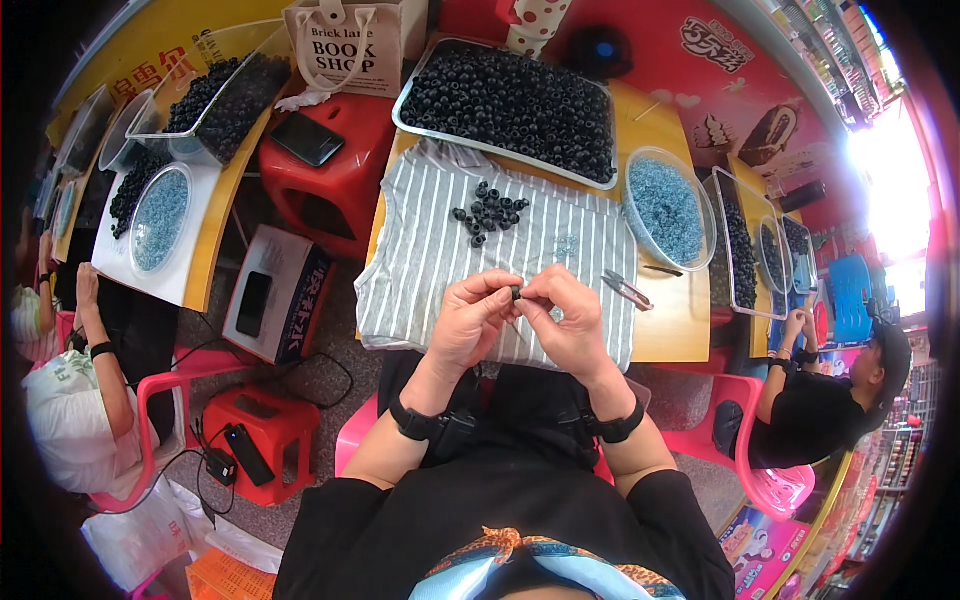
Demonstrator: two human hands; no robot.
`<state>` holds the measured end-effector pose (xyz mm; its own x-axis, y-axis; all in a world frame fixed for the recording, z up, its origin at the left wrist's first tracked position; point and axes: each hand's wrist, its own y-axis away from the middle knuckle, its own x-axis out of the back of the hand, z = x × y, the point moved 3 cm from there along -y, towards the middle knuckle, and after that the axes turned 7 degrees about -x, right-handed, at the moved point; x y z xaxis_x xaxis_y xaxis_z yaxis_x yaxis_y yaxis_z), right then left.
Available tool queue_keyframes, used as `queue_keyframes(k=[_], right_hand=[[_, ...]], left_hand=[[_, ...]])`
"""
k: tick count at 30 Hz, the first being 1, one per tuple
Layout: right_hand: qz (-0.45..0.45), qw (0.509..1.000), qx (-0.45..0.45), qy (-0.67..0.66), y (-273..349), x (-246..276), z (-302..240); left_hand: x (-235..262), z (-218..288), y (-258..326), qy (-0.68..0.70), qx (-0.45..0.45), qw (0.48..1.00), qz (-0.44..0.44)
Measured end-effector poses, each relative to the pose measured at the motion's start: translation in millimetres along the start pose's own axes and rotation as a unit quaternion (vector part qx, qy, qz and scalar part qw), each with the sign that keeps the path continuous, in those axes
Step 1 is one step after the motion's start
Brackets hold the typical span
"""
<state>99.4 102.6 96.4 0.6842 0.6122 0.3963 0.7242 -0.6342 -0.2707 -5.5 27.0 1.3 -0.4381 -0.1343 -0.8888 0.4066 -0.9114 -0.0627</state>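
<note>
Over the front of a grey-and-white striped cloth [420, 250], my left hand [468, 318] pinches a small round black piece [516, 292] between thumb and fingers. My right hand [568, 318] is closed against the same piece from the other side; its fingertips partly hide it. A loose pile of similar black pieces [490, 213] lies on the cloth beyond my hands. A few tiny pale blue bits [566, 246] are scattered right of that pile. To the right of my right hand lies a slim metal tool like tweezers or snips [627, 290].
A clear tray [398, 112] full of black pieces stands at the back, with a round tub [712, 238] of blue bits right of it. Left are a red stool [300, 185] with a phone and another table [225, 215]. People sit on both sides.
</note>
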Motion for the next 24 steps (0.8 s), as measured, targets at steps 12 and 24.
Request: queue_keyframes(k=[12,24], right_hand=[[-0.020,1.000,0.009,0.006,-4.1,2.9,-2.4],[-0.023,0.999,0.013,0.023,-2.8,3.7,-1.7]], left_hand=[[0.8,0.1,0.2,0.003,0.001,1.000,0.001],[-1.9,0.4,0.3,-0.010,-0.009,1.000,-0.010]])
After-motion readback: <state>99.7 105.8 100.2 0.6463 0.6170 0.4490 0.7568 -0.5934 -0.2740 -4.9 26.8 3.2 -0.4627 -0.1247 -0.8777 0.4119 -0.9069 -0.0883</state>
